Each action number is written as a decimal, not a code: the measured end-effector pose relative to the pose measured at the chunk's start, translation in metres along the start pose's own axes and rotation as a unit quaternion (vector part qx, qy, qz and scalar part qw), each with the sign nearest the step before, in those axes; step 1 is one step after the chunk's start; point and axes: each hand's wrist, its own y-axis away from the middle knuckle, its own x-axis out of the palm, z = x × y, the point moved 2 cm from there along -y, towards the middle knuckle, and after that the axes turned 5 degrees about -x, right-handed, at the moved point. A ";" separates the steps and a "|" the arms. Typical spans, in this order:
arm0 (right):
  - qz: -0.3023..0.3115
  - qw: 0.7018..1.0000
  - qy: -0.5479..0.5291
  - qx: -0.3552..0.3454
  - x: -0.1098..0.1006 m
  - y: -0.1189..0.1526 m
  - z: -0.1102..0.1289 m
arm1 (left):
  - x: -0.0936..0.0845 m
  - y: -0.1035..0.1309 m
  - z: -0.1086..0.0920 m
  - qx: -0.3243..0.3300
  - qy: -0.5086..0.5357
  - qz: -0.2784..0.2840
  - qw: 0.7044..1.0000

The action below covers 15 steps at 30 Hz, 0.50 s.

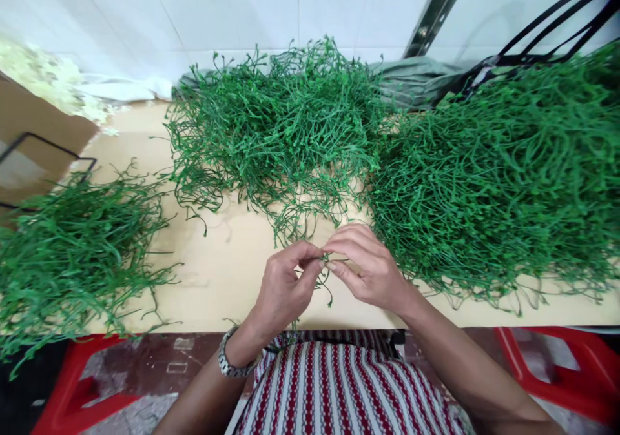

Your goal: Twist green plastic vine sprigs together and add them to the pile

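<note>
Close to the table's front edge, my left hand [290, 279] and my right hand [364, 264] meet fingertip to fingertip. Between them is a thin green plastic stem [329, 293], with its curled end hanging below the fingers. My left thumb and forefinger pinch it, and my right thumb and fingertips close on it from the other side. Just beyond my hands lies a loose heap of similar green stems [276, 119] with small budded tips. A larger pile of green stems [498, 183] reaches close to my right hand.
Another pile of green stems [77, 248] overhangs the front edge at left. Behind it stand a cardboard box [43, 131] with a black wire frame and pale yellow flowers [43, 77]. Black curved bars [557, 22] rise at back right. Red stools [562, 364] stand below the table [227, 254].
</note>
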 end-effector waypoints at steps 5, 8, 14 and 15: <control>0.006 0.999 -0.035 0.020 0.001 0.004 0.000 | 0.001 0.000 0.001 0.072 0.032 -0.011 0.997; -0.020 0.997 -0.066 0.035 0.004 0.005 0.002 | 0.002 0.001 0.003 0.095 0.062 0.001 0.994; -0.070 0.992 -0.088 0.058 0.009 0.007 0.006 | 0.004 0.003 0.013 0.098 0.124 0.023 0.987; -0.073 0.992 -0.089 0.058 0.010 0.007 0.006 | 0.004 0.003 0.014 0.096 0.123 0.023 0.988</control>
